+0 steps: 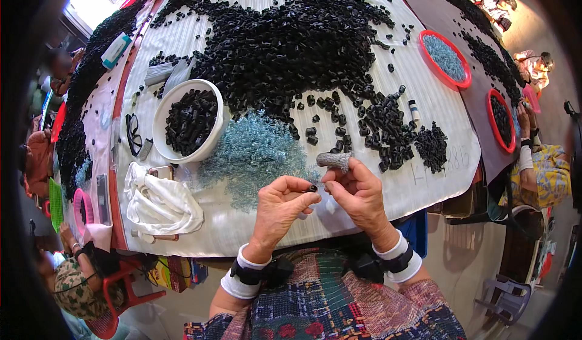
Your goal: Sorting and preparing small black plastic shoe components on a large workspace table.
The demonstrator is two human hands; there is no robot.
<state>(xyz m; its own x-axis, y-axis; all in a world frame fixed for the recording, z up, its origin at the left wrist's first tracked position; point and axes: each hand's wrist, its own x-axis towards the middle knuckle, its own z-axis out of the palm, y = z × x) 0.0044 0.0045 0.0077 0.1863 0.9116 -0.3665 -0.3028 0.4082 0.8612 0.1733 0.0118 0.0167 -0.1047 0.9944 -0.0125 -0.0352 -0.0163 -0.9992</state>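
- A multicoloured patterned garment fills the lower centre of the frame, below the near edge of a white-covered table.
- At centre, the left hand pinches a small black piece between thumb and forefinger; it is too small to tell which way its axis runs.
- Just right of it, the right hand grips a grey speckled cylinder high in its curled fingers. Its long axis lies nearly crosswise, one end pointing left, the other, slightly lower, against the hand. Thumb and forefinger close together below; whether they pinch anything, one cannot tell.
- A mound of clear bluish pieces lies just left of the cylinder, with a white bowl beyond.
- Black pieces crowd the upper centre; bare cloth opens right of the right hand, reaching the table's curved edge.
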